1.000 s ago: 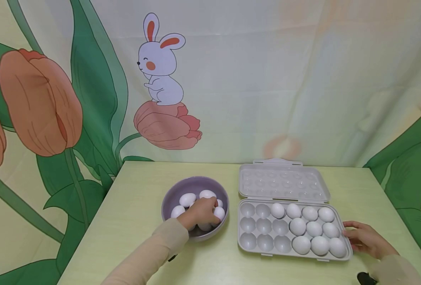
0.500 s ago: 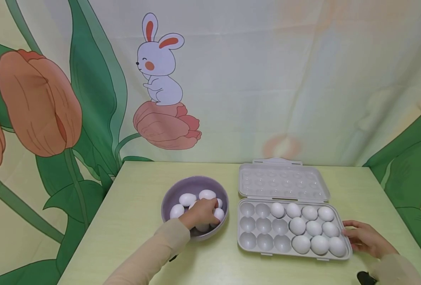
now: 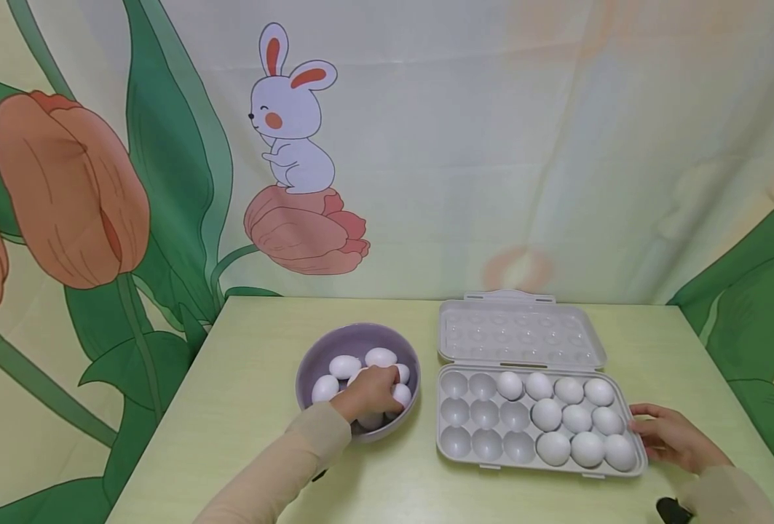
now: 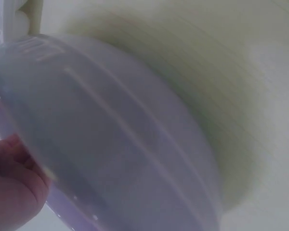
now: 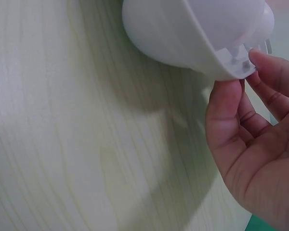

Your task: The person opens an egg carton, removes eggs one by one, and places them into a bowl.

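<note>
A purple bowl holds several white eggs. My left hand reaches over its near side, thumb and fingers curled about an egg by the right wall. In the left wrist view the bowl's outer wall hides most of that hand and the egg. A grey egg tray lies to the right, its right-hand cups filled with eggs and several left-hand cups bare. My right hand pinches the tray's right end; the right wrist view shows thumb and fingers at the rim.
The tray's lid lies folded back behind it, near the table's far edge. Behind the pale yellow table hangs a curtain printed with tulips and a rabbit.
My left hand has shifted very slightly to the right inside the bowl, its fingers staying around the egg. The right hand and the tray hold their places.
</note>
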`<state>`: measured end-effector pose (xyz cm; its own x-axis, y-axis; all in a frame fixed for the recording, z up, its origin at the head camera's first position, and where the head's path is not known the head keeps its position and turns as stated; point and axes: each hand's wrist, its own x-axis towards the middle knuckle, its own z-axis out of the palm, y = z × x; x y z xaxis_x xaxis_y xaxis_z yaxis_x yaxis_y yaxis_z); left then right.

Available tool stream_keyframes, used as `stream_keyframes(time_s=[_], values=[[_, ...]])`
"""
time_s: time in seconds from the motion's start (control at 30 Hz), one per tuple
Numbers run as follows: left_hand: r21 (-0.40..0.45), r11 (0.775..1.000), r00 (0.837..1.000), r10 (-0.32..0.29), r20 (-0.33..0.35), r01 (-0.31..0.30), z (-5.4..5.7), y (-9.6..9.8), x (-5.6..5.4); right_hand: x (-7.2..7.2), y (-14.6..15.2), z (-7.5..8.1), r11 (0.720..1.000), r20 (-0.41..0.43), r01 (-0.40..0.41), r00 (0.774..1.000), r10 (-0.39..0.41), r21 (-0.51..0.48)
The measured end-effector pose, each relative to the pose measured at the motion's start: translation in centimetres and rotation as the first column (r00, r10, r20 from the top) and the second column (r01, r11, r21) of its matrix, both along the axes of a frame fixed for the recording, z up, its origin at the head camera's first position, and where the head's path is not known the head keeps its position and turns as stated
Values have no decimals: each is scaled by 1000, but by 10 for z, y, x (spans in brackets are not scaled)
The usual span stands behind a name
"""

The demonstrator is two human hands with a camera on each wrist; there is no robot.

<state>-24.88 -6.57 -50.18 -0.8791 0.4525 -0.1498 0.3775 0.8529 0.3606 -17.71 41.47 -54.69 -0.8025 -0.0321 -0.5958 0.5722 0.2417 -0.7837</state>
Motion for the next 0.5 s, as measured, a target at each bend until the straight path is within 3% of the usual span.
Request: stream_keyframes(time_s=[0.5], values=[[-19,1000,1000,1,-7,-1,-2,1,0,0,0,-1,1000,0,-2,1000,2,4]])
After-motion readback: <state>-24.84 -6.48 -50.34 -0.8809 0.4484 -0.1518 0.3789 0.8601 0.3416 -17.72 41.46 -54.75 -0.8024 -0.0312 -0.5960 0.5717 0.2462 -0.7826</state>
